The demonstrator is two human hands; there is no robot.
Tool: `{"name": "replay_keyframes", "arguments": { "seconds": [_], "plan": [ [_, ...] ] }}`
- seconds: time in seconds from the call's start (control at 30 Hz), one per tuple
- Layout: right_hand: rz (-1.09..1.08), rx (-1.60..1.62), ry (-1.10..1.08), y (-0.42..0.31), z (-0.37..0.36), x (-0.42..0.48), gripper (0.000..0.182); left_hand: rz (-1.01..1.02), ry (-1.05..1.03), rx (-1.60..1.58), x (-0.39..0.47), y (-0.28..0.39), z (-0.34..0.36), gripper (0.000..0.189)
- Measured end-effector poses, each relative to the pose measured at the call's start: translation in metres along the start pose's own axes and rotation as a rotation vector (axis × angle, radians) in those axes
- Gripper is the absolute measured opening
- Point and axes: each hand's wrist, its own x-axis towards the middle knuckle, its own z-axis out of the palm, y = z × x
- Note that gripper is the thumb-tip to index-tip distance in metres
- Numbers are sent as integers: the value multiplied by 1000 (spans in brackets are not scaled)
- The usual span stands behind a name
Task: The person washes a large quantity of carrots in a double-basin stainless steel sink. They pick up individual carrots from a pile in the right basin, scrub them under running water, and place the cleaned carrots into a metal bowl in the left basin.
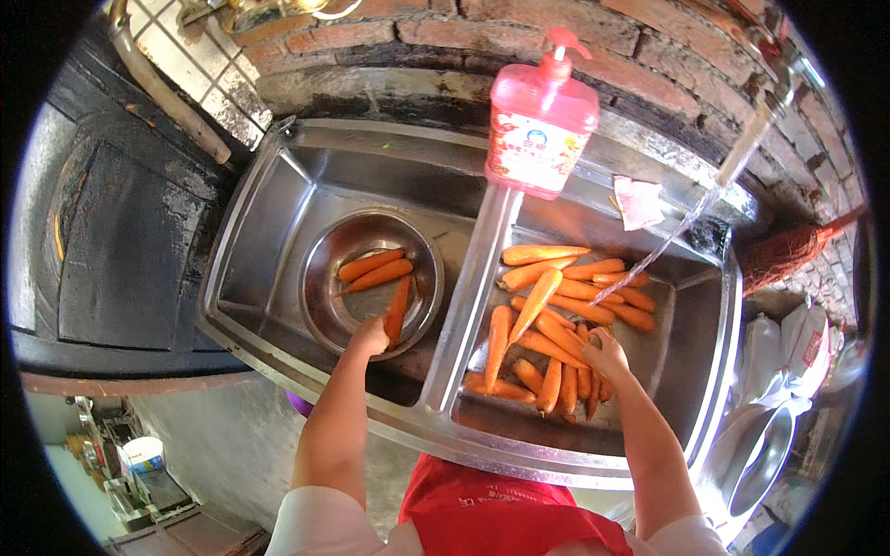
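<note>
My left hand (374, 335) is at the near side of a round stainless-steel bowl (311, 260), gripping a carrot (398, 309) held steeply over its inside. Two more carrots (375, 274) lie in that bowl, which stands in the left basin (278, 201) of a double steel sink. In the right basin (685, 320), my right hand (607, 356) touches a heap of carrots (556, 333). Its fingers curl among them, and whether they grip one is unclear. Water (653, 257) streams from a pipe (747, 146) onto the heap's far side.
A pink pump bottle (541, 132) stands at the back of the divider (473, 285). On the back ledge lies a pale pink packet or cloth (637, 201). A reddish brush or broom (782, 257) and a metal basin (761, 459) are to the right; a dark stove-like surface (125, 257) is left.
</note>
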Motion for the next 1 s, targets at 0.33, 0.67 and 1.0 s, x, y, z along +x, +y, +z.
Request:
{"name": "replay_keyframes", "arguments": {
  "seconds": [0.33,0.67,1.0],
  "plan": [
    [43,173,145,-4,0,-9,30,-107,290,-52,66,-20,-31,44],
    [65,154,271,1,-7,-12,27,-49,557,-65,115,-33,-39,38],
    [140,273,272,-10,-13,-8,29,40,596,41,135,-39,-52,37]
  ]
}}
